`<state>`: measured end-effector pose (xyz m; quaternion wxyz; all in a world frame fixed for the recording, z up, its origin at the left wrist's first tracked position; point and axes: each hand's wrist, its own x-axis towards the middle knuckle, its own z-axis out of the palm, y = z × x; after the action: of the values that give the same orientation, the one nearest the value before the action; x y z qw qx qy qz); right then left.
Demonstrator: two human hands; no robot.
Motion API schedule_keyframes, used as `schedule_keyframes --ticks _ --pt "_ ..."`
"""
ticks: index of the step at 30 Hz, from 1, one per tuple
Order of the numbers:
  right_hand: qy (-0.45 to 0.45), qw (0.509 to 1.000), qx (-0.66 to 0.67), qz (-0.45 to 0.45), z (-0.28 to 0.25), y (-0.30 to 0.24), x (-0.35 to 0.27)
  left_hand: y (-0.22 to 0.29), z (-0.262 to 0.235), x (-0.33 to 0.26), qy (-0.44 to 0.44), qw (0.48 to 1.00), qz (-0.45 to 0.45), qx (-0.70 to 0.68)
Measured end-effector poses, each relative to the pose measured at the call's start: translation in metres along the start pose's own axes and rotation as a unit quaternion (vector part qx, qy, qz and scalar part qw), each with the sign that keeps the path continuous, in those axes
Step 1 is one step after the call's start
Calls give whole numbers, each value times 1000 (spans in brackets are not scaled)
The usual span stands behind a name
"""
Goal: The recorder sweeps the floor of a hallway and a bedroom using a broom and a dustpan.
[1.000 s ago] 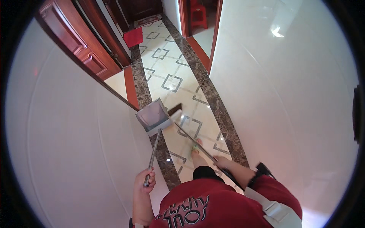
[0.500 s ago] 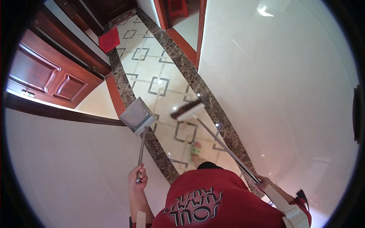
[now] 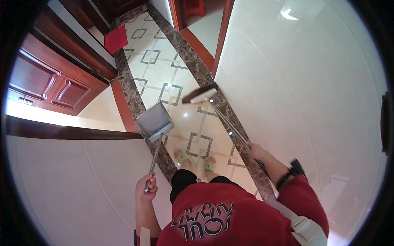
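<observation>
My left hand (image 3: 147,186) is wrapped round the metal handle of a grey dustpan (image 3: 155,119). The pan hangs over the left dark marble border, at the corner of a doorway. Held in my right hand (image 3: 257,152) is a broom (image 3: 201,95), its long metal pole slanting up and away to the left. The broom's brown bristles and white head lie across the floor by the right border. Whether the bristles touch the tiles I cannot tell. Both my feet, in green sandals (image 3: 210,164), show below on the tiles.
The tiled hallway floor (image 3: 197,123) runs ahead between pale walls. A wooden door (image 3: 61,82) stands open at the left. Farther off are a red mat (image 3: 116,39) and, through a right-hand doorway, a red stool (image 3: 194,7).
My right arm has reached forward, carrying the broom head farther up the hallway. The dustpan has shifted slightly right. A second foot has come into view.
</observation>
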<state>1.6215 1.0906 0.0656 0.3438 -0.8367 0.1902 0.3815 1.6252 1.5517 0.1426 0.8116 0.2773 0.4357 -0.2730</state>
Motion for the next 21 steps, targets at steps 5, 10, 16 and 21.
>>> schedule_keyframes --ticks 5,10,16,21 --pt "15 999 23 -28 15 -84 48 63 25 10 5 999 -26 29" --pt "-91 995 40 7 27 -88 -46 119 39 24 -13 1000 2 -2" --pt "-136 989 40 48 25 -96 -81 169 74 38 -24 999 47 12" --pt "44 978 -88 -185 61 -120 57 209 104 44 -21 997 67 28"
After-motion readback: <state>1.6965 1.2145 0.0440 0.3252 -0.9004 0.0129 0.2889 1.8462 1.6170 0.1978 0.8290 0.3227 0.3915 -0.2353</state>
